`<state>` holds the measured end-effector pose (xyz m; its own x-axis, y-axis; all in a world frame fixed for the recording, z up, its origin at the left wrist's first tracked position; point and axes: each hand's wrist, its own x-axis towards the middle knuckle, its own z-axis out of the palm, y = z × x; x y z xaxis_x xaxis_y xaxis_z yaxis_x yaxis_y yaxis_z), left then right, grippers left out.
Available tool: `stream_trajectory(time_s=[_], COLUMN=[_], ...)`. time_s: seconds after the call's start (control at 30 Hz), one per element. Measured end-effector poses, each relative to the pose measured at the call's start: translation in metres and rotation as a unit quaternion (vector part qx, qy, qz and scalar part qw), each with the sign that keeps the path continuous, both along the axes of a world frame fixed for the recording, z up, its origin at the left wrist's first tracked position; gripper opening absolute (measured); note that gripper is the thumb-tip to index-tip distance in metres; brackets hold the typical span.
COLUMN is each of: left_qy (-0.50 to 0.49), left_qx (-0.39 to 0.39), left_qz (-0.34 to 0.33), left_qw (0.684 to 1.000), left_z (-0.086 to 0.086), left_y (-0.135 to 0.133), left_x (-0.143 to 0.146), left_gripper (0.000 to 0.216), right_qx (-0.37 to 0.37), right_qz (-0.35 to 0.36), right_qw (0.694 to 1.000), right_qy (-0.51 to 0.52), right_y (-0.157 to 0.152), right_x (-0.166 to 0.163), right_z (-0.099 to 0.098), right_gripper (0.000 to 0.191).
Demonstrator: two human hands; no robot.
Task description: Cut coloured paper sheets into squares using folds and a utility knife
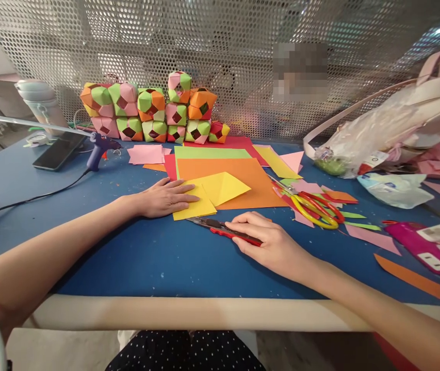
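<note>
My left hand (pixel 165 198) lies flat with its fingers spread on a folded piece of yellow paper (pixel 200 203). Part of that paper's left side is hidden under the fingers. A creased yellow flap (pixel 225 188) reaches right over a large orange sheet (pixel 243 172). In my right hand (pixel 268 239) is a red and black utility knife (pixel 220 226), its fingers wrapped round the handle. The blade points left and its tip is at the lower edge of the yellow paper. Under the orange sheet lies a green sheet (pixel 212 153).
Folded paper balls (pixel 152 105) stand stacked at the back. Scissors (pixel 312 206) lie among paper scraps on the right, near a magenta power strip (pixel 428 247). At left are a glue gun (pixel 98 149), a phone (pixel 59 151) and a bottle (pixel 42 105). A bag (pixel 409 113) sits back right.
</note>
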<state>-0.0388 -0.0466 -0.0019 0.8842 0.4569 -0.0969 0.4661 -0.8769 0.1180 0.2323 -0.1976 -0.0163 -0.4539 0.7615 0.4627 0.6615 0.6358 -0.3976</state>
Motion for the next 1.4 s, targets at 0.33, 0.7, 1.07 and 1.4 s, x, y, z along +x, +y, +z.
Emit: stream_trajectory(time_s=[0.33, 0.7, 1.07, 1.4], left_qy=[0.013, 0.008, -0.012, 0.007], left_qx=[0.006, -0.005, -0.013, -0.010], left_qz=[-0.002, 0.005, 0.007, 0.011], left_qw=[1.000, 1.000, 1.000, 1.000], left_z=[0.001, 0.001, 0.003, 0.006], left_y=[-0.001, -0.001, -0.004, -0.007], left_x=[0.000, 0.001, 0.002, 0.002], left_gripper=[0.050, 0.050, 0.048, 0.049], right_qx=[0.007, 0.003, 0.009, -0.003], right_qz=[0.012, 0.019, 0.022, 0.014], right_qw=[1.000, 1.000, 1.000, 1.000], right_qy=[-0.006, -0.003, -0.013, -0.017], right_y=[0.001, -0.001, -0.003, -0.009], right_x=[-0.001, -0.005, -0.012, -0.013], right_z=[-0.001, 0.001, 0.005, 0.004], right_gripper=[0.028, 0.028, 0.030, 0.028])
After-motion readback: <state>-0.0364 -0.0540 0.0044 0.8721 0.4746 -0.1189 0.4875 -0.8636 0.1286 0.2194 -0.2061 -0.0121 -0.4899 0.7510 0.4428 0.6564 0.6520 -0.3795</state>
